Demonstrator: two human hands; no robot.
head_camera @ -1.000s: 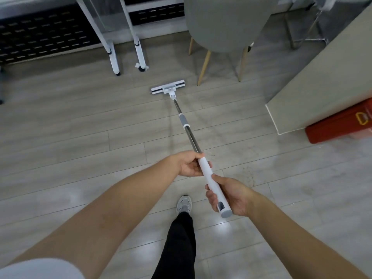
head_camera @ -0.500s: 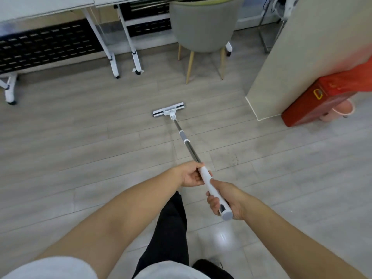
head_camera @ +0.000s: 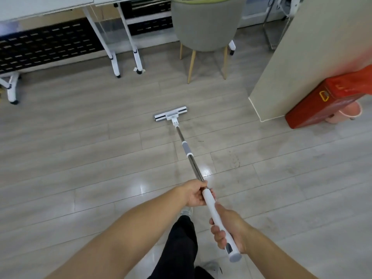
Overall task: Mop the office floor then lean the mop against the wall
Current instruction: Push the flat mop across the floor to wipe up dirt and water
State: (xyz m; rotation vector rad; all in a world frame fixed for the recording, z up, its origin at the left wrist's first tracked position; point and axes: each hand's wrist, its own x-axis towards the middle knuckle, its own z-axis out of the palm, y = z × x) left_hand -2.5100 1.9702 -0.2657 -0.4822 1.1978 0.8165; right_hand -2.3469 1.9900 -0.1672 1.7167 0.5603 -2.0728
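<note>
A flat mop (head_camera: 187, 147) with a metal pole and white grip lies slanted ahead of me, its white head (head_camera: 170, 115) flat on the pale wood-plank floor (head_camera: 70, 158). My left hand (head_camera: 196, 193) is closed around the top of the white grip where it meets the metal pole. My right hand (head_camera: 228, 230) grips the lower end of the grip, just above its grey cap. A beige wall corner (head_camera: 291, 67) rises at the right.
A grey chair (head_camera: 205, 27) with wooden legs stands beyond the mop head. White desk legs (head_camera: 115, 63) on casters line the back left. A red case (head_camera: 326, 99) and a pink bucket (head_camera: 350, 114) sit by the wall corner. My dark trouser leg (head_camera: 181, 244) is below my hands.
The mop head has been drawn back from near the chair and desk legs toward me. I have stepped backward, and both hands keep their grip on the handle.
</note>
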